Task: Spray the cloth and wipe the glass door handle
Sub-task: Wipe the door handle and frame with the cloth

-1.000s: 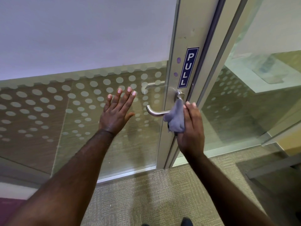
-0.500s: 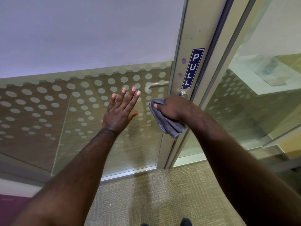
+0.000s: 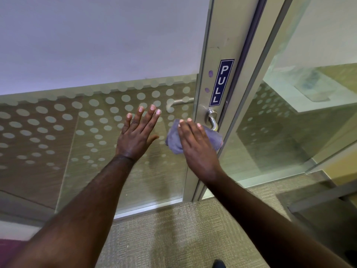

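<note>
A glass door (image 3: 81, 132) with frosted dots has a metal frame and a silver lever handle (image 3: 212, 118) under a blue PULL sign (image 3: 221, 83). My right hand (image 3: 195, 144) presses a grey-purple cloth (image 3: 173, 138) over the lever, fingers laid flat on top. The cloth hides most of the lever; only its base and bend show. My left hand (image 3: 137, 134) rests flat on the glass just left of the cloth, fingers spread, holding nothing. No spray bottle is in view.
A fixed glass panel (image 3: 299, 122) stands to the right of the door frame. Beige carpet (image 3: 173, 233) covers the floor below. The inner handle (image 3: 179, 102) shows through the glass. A dark shoe tip (image 3: 219, 264) is at the bottom edge.
My right hand has turned from gripping the cloth around the lever to lying flat over it, forearm swinging back down. The left hand has stayed on the glass.
</note>
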The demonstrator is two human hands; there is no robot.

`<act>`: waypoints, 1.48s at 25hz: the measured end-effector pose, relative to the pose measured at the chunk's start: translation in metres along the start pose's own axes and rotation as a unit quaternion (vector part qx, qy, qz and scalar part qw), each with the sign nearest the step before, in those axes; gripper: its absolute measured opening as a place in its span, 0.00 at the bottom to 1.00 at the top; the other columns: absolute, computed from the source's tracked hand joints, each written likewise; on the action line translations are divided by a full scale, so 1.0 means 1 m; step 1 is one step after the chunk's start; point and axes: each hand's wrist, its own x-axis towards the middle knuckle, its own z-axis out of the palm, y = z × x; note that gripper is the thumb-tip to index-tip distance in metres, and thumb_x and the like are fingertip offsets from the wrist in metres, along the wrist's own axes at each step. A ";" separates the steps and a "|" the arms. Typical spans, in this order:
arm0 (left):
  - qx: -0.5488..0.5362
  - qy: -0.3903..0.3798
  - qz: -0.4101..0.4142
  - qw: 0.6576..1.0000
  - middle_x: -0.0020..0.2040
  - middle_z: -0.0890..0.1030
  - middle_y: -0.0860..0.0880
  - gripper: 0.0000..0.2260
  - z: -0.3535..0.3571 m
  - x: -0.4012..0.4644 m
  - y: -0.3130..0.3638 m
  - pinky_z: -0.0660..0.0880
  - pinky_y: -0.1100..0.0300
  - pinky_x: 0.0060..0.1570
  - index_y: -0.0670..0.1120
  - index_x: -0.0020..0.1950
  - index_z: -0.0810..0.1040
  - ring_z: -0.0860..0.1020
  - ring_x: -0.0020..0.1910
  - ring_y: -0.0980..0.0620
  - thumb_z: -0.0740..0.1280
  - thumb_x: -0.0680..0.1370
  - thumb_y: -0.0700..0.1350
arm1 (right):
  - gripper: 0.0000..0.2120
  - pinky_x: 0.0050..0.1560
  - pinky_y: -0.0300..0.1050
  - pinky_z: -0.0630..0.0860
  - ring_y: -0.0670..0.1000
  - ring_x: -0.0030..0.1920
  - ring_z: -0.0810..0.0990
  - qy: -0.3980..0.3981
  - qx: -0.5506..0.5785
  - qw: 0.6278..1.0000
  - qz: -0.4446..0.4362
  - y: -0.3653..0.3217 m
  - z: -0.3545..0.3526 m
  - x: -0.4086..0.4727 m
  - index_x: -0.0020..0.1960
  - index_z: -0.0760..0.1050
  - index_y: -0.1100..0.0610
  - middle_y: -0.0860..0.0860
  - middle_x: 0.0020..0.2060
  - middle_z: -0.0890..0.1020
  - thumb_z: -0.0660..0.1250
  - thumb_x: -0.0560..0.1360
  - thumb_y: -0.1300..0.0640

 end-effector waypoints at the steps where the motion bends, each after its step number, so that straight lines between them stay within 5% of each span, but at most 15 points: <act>1: -0.002 -0.002 -0.003 1.000 0.78 0.33 0.57 0.41 0.000 0.001 0.000 0.35 0.54 0.74 0.54 0.79 0.37 0.35 0.77 0.54 0.63 0.76 0.57 | 0.28 0.76 0.53 0.43 0.58 0.76 0.53 0.003 0.011 1.000 -0.008 0.012 0.004 -0.007 0.75 0.53 0.63 0.58 0.75 0.57 0.44 0.75 0.65; 8: -0.002 -0.010 -0.007 1.000 0.78 0.32 0.58 0.44 -0.001 0.001 0.001 0.34 0.54 0.74 0.54 0.78 0.36 0.34 0.77 0.54 0.66 0.75 0.55 | 0.34 0.73 0.57 0.59 0.58 0.73 0.63 -0.004 0.085 0.995 -0.043 0.097 0.004 -0.013 0.73 0.63 0.63 0.59 0.71 0.68 0.70 0.69 0.68; 12: -0.006 -0.014 -0.007 1.000 0.78 0.32 0.58 0.44 -0.001 0.001 0.001 0.33 0.54 0.74 0.54 0.78 0.37 0.34 0.77 0.54 0.67 0.75 0.55 | 0.28 0.73 0.51 0.59 0.55 0.73 0.63 -0.008 0.187 0.982 -0.034 0.118 0.001 -0.013 0.73 0.65 0.60 0.58 0.71 0.68 0.66 0.74 0.61; 17: 0.001 -0.012 -0.004 1.000 0.78 0.32 0.57 0.44 0.000 0.000 0.001 0.33 0.54 0.74 0.54 0.78 0.36 0.33 0.77 0.53 0.66 0.76 0.55 | 0.24 0.67 0.42 0.67 0.46 0.66 0.69 0.044 0.346 0.927 0.135 0.086 -0.005 -0.013 0.70 0.69 0.55 0.53 0.67 0.68 0.60 0.74 0.58; 22: -0.009 -0.014 -0.007 1.000 0.78 0.32 0.57 0.40 0.001 0.000 0.001 0.34 0.54 0.74 0.54 0.78 0.37 0.34 0.77 0.54 0.62 0.77 0.56 | 0.14 0.47 0.48 0.70 0.53 0.46 0.77 0.014 0.212 0.963 0.165 0.034 -0.049 0.019 0.47 0.75 0.48 0.48 0.42 0.77 0.51 0.73 0.46; 26: 0.004 -0.005 -0.004 1.000 0.78 0.34 0.57 0.35 0.004 -0.001 0.001 0.34 0.53 0.74 0.54 0.79 0.38 0.35 0.77 0.53 0.55 0.78 0.59 | 0.12 0.43 0.47 0.71 0.54 0.41 0.75 -0.147 0.133 0.959 0.204 0.006 -0.068 0.055 0.35 0.71 0.54 0.52 0.39 0.77 0.59 0.77 0.54; 28: 0.002 -0.002 -0.006 1.000 0.78 0.34 0.57 0.35 0.004 -0.001 0.002 0.34 0.53 0.74 0.54 0.79 0.39 0.35 0.77 0.53 0.54 0.78 0.59 | 0.10 0.46 0.48 0.74 0.54 0.44 0.77 -0.194 0.146 0.945 0.219 -0.001 -0.072 0.070 0.38 0.73 0.55 0.51 0.41 0.77 0.60 0.77 0.55; 31: 0.005 0.002 -0.006 1.000 0.78 0.34 0.56 0.36 0.004 -0.002 0.002 0.33 0.54 0.74 0.53 0.79 0.38 0.34 0.77 0.53 0.55 0.78 0.59 | 0.05 0.50 0.49 0.73 0.54 0.48 0.79 -0.150 0.118 0.960 0.205 -0.020 -0.056 0.069 0.46 0.76 0.54 0.53 0.49 0.82 0.61 0.76 0.58; 34: -0.008 -0.002 -0.007 1.000 0.78 0.33 0.57 0.38 0.004 -0.002 0.001 0.31 0.55 0.73 0.53 0.79 0.38 0.34 0.77 0.53 0.60 0.79 0.57 | 0.24 0.71 0.53 0.61 0.60 0.67 0.70 -0.065 0.070 0.984 0.150 -0.040 -0.030 0.041 0.70 0.66 0.64 0.62 0.66 0.72 0.51 0.75 0.62; 37: -0.004 0.004 -0.003 1.000 0.78 0.34 0.56 0.36 0.003 -0.002 0.001 0.33 0.54 0.74 0.53 0.79 0.38 0.34 0.77 0.53 0.57 0.79 0.58 | 0.27 0.74 0.53 0.53 0.60 0.72 0.65 0.007 0.116 0.989 0.087 -0.031 -0.016 0.024 0.73 0.62 0.66 0.63 0.71 0.68 0.45 0.75 0.63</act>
